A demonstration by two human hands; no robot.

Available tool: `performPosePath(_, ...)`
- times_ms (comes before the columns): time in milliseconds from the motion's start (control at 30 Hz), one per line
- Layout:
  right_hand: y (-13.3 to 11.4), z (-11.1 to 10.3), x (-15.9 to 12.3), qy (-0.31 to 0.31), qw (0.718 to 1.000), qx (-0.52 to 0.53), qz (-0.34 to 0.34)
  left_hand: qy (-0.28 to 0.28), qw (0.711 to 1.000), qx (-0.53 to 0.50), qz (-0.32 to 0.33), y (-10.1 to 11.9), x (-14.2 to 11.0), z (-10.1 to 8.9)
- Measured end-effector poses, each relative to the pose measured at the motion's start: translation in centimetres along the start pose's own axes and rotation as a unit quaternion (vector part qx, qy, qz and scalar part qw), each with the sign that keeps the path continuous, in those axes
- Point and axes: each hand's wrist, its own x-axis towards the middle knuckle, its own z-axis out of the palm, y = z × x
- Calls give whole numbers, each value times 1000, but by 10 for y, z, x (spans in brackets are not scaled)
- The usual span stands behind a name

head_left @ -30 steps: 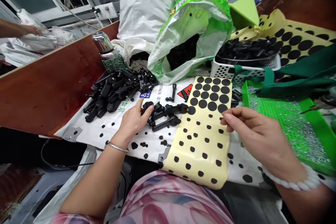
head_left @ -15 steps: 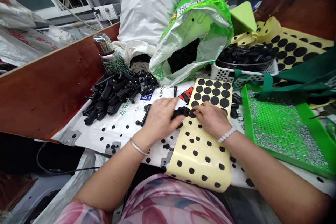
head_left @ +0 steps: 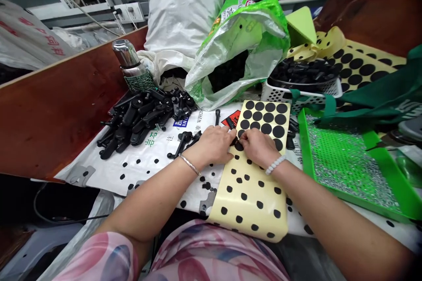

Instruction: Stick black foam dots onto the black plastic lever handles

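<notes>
My left hand (head_left: 217, 144) is over the table, its fingers closed round a small black plastic part (head_left: 230, 123) whose far end shows past the fingertips. My right hand (head_left: 259, 145) is pinched just beside it, over the yellow sticker sheet (head_left: 250, 193); whatever is between its fingertips is too small and dark to make out. Round black stickers (head_left: 270, 117) fill the sheet's far end, and smaller black dots mark its near part. Left of my left hand lie black plastic handles (head_left: 183, 144). Another thin black handle (head_left: 217, 117) lies beyond my fingers.
A heap of black handles (head_left: 141, 118) lies at left, near a steel flask (head_left: 127, 55). Behind stands an opened green bag (head_left: 244, 44). On the right are a white basket (head_left: 300, 92) of black parts and a green tray (head_left: 308, 158) holding small metal pieces.
My left hand has moved forward and right to the small black part by the red diamond. A black piece now lies beside the handle on its left. My right hand has shifted slightly left.
</notes>
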Motion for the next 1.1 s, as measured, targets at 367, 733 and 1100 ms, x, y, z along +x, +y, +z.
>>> performPosePath(367, 14, 2, -47, 82, 983, 94, -138, -83, 994, 1, 77, -2, 28, -5)
performPosePath(733, 43, -7, -117, 181, 843, 496, -102, 54, 979, -180, -74, -28, 24, -16)
performPosePath(1100, 41, 30, -135, 170, 804, 557, -122, 42, 950, -151, -269, -59, 69, 4)
